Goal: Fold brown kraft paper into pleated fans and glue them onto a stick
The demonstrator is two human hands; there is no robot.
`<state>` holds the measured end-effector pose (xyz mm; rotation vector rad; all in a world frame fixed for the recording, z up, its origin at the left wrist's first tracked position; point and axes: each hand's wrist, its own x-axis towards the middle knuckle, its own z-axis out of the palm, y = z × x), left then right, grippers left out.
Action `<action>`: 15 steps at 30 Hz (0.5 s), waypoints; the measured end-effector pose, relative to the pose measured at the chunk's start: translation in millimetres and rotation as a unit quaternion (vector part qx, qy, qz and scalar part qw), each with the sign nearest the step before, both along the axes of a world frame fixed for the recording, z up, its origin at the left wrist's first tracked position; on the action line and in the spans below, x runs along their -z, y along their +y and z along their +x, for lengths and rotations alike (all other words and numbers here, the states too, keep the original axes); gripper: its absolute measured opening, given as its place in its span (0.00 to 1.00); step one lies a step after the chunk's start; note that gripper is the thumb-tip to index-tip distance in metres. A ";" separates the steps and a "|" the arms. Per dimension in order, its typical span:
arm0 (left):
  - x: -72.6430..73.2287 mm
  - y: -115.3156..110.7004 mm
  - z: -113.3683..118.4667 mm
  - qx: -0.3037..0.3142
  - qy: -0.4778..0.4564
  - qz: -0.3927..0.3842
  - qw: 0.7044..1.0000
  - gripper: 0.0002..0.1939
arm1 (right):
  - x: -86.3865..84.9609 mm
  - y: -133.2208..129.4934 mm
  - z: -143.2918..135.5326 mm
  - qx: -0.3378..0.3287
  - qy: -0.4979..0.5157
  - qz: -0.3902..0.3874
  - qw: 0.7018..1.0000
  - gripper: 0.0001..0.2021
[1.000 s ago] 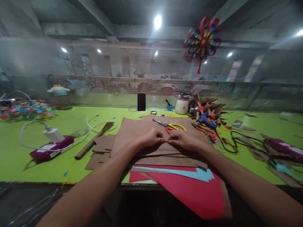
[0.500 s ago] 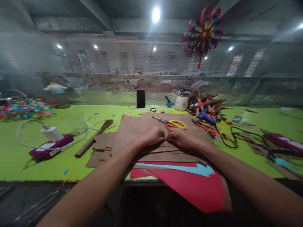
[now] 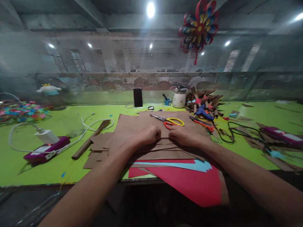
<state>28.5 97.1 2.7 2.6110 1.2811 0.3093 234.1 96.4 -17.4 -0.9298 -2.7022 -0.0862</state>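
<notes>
Brown paper sheets (image 3: pixel 127 129) lie stacked in front of me, with red paper (image 3: pixel 189 186) and light blue paper (image 3: pixel 201 166) under their near edge. My left hand (image 3: pixel 152 134) is closed over the middle of the brown stack, fingertips at a paper edge. Just to its right, my right hand (image 3: pixel 178 134) is also closed, at the same edge, with a small gap between the two. What the fingers pinch is too small to make out. Scissors (image 3: pixel 163 119) with yellow and red handles lie on the paper just beyond my hands.
A rolled brown paper stick (image 3: pixel 87 145), a white cable (image 3: pixel 82 135) and a purple power strip (image 3: pixel 48 149) lie left. A blue glue gun (image 3: pixel 204 112), red-handled tool (image 3: pixel 204 124), white jug (image 3: pixel 179 99) and brown paper rolls (image 3: pixel 210 101) stand or lie right.
My two hands have moved slightly apart, widening the gap between them. The whole view has shifted a little, so objects appear further left.
</notes>
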 end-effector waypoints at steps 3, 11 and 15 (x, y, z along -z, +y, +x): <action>-26.6 -23.3 -0.6 -0.012 0.003 -0.007 1.000 0.07 | 0.4 -1.0 1.0 0.002 -0.019 -0.002 1.000 0.11; -40.1 -41.4 1.5 -0.026 0.050 0.021 0.998 0.06 | -1.5 -9.9 1.5 0.002 -0.054 0.022 0.998 0.08; -28.8 -31.0 0.2 0.003 0.069 0.041 0.997 0.07 | 1.2 -13.0 -0.1 0.007 -0.072 0.055 0.996 0.09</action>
